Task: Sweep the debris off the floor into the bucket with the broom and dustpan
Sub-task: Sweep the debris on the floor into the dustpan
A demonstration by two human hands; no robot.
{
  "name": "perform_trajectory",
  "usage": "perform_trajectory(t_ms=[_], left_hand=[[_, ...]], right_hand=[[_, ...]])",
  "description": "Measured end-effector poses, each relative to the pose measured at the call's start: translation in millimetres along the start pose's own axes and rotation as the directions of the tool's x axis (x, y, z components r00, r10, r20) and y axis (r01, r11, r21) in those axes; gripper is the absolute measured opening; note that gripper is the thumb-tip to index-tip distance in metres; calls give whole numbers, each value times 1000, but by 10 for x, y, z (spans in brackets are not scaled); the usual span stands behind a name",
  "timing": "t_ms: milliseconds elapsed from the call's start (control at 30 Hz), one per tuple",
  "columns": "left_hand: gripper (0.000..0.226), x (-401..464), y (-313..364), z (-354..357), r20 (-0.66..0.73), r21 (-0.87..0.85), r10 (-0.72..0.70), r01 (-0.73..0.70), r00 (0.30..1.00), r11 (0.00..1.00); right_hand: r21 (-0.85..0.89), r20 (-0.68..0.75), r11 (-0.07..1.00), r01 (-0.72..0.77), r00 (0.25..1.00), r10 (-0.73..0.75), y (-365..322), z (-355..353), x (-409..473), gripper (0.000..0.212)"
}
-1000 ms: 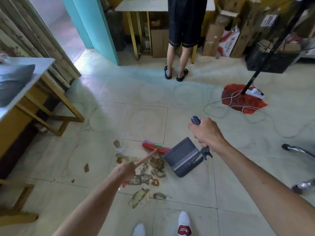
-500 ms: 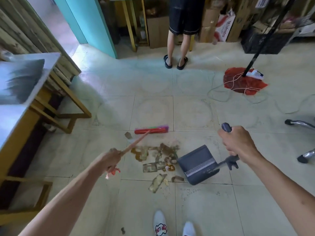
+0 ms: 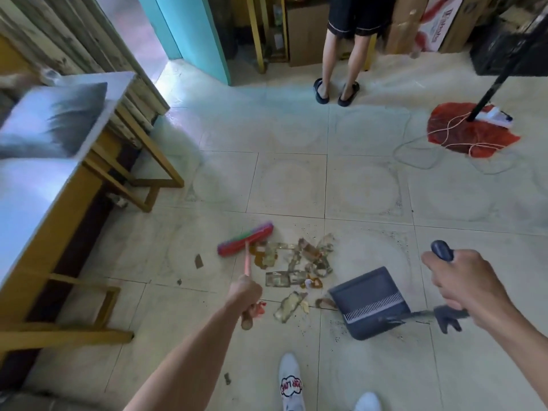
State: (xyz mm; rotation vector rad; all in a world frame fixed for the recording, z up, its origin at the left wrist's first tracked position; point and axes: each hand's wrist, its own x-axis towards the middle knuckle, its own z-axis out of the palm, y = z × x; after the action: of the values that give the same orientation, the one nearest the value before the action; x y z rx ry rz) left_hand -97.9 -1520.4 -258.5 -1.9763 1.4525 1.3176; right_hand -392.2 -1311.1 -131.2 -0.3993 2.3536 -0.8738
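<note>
While debris (image 3: 296,266) lies between hands, left (image 3: 245,292) grips broom (image 3: 245,243), right (image 3: 462,281) dustpan (image 3: 370,302).

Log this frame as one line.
left hand: grips broom | right hand: grips dustpan | debris: between them, unswept

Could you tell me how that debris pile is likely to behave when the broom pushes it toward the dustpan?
The debris looks like thin, flat, crumpled scraps, so it is probably light and may scatter or slide under the broom rather than roll. Some pieces lie flat on the tile and might cling. The dustpan mouth faces the pile, which should help.
</note>
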Motion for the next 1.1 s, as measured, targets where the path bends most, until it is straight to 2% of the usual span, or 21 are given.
perform_trajectory(t_ms=[67, 100, 200, 267, 333, 400, 533, 667, 767, 833, 1033, 1100], left_hand=[[17, -260, -23, 116, 73, -50, -43, 47, 996, 998], [23, -352, -54, 112, 61, -64, -56, 60, 997, 996], [45, -565, -239, -14, -19, -139, -31, 28, 999, 990], [48, -672, -389, -126, -101, -226, -9, -14, 995, 974], [45, -729, -526, -244, -172, -240, -49, 7, 984, 971], [40, -643, -597, -399, -241, -228, -75, 19, 968, 973], [23, -330, -641, -769, -290, -208, -95, 34, 952, 977], [43, 194, -842, -982, -255, -202, -119, 68, 959, 977], [34, 187, -975, -713, -177, -134, -161, 139, 971, 981], [28, 53, -951, -412, -120, -148, -191, 173, 974, 974], [42, -501, -472, 549, -98, -193, -171, 149, 980, 970], [56, -737, -280, 809, -70, -174, -122, 108, 990, 979]], right_hand=[[-1, 34, 1000, 4, 999, -4, -8, -101, -37, 33], [8, 49, 1000, 4, 999, -4, 2, -166, -36, 31], [28, 102, 1000, 6, 995, -9, -13, -382, -25, 25], [42, 141, 999, 16, 990, -22, -29, -511, -1, 25], [37, 177, 999, 28, 984, -34, -21, -593, -36, 24], [34, 185, 999, 33, 982, -38, -5, -630, -8, 25], [39, 188, 999, 23, 982, -30, -13, -534, 85, 29], [17, 180, 999, 41, 983, -43, -131, -273, 219, 33], [-9, 216, 997, 71, 974, -67, -270, -65, 326, 29], [-53, 239, 991, 120, 966, -104, -290, 87, 313, 30], [-180, 323, 931, 317, 913, -249, -329, 331, 266, 37], [-192, 339, 912, 362, 897, -284, -304, 292, 252, 37]])
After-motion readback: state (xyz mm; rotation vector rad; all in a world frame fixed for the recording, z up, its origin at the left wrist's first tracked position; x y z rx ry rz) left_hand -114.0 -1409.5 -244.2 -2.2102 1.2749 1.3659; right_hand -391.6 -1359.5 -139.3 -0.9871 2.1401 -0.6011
